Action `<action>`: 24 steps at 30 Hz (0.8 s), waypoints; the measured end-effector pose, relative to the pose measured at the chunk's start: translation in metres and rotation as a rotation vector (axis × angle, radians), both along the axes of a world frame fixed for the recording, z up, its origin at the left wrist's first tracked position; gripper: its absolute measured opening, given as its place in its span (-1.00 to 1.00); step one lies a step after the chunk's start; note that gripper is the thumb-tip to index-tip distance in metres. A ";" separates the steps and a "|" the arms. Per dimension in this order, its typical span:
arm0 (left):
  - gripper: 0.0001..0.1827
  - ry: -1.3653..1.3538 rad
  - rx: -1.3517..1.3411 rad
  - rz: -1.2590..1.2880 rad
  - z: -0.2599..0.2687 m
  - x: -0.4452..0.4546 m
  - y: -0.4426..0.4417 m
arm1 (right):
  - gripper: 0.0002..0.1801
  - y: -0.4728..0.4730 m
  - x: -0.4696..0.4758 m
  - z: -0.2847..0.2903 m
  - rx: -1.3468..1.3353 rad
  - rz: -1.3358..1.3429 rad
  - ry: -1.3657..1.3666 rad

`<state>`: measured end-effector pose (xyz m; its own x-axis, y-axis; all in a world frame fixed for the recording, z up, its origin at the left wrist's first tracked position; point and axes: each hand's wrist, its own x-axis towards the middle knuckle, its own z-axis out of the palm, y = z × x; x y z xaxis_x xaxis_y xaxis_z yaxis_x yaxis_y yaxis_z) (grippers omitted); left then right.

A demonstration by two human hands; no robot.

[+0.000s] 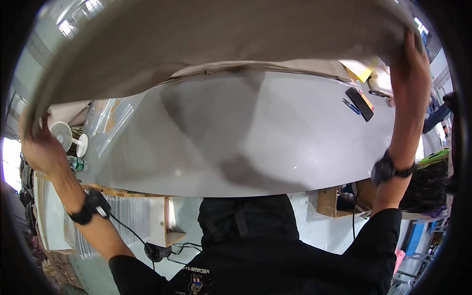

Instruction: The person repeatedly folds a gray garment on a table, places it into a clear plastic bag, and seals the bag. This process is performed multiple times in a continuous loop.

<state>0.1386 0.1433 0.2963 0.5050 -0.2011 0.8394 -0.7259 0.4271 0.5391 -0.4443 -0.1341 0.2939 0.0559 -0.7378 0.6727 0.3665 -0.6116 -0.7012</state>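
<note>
A wide brown cloth (236, 33) hangs raised across the top of the view, stretched between my two hands. My left hand (44, 147) grips its edge at the far left, at the height of a small fan. At the upper right, my right hand (411, 51) grips the opposite end; its fingers are partly blurred and in shadow. Beneath the raised cloth, a folded layer of similar fabric (273, 67) lies along the far side of the grey table (221, 147). Whether the two layers are one piece cannot be seen.
Clear plastic bags (110, 121), a white fan (62, 135) and a plastic bottle (76, 163) are at the left. A black phone (359, 104), blue thread snips (351, 106) and yellow paper (363, 70) lie at the right. Below the table's near edge stands a cardboard box (328, 201).
</note>
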 end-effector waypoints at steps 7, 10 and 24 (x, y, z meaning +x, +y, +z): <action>-0.70 0.098 0.698 -0.356 -0.161 -0.056 0.086 | -0.87 0.097 -0.026 -0.181 0.509 0.508 0.196; -0.72 0.335 0.918 -0.353 -0.198 -0.078 0.091 | -0.84 0.104 -0.019 -0.224 0.833 0.318 0.603; -0.36 0.376 1.122 -0.076 -0.293 -0.050 -0.015 | -0.63 0.019 0.032 -0.288 0.428 -0.268 1.046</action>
